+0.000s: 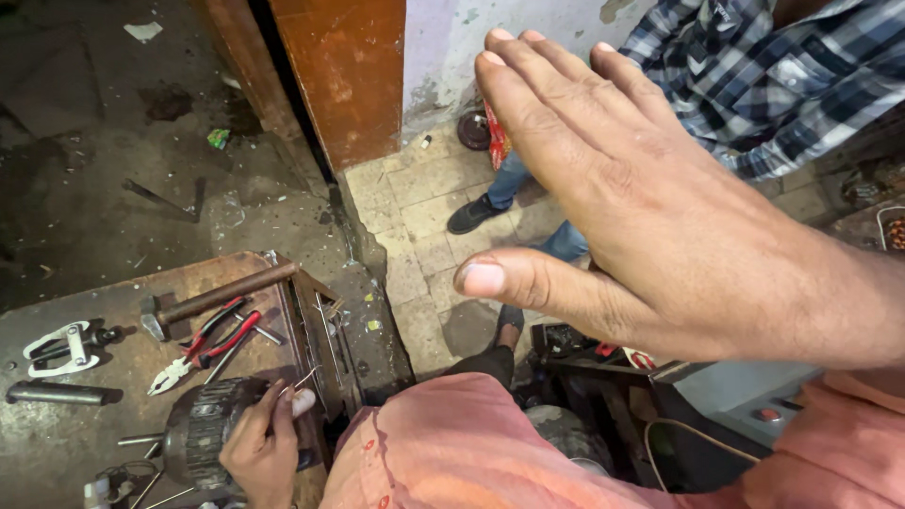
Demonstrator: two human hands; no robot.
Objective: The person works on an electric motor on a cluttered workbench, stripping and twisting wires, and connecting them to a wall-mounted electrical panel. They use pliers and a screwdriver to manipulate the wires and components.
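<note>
My right hand (641, 207) is raised flat close to the camera, fingers together and stretched out, thumb apart, holding nothing. My left hand (264, 443) rests low on the workbench, fingers closed around a dark round ribbed metal part (203, 429) like a small motor, with thin wires sticking out near my fingertips. My salmon-coloured sleeve and shirt (471, 452) fill the bottom middle.
On the rusty workbench (57, 434) lie a hammer (212, 297), red-handled pliers (203, 349), a metal puller (61, 347) and a steel rod (52, 393). A person in a plaid shirt (754, 66) and jeans stands ahead on the tiled floor. A grey machine (745, 396) sits at the right.
</note>
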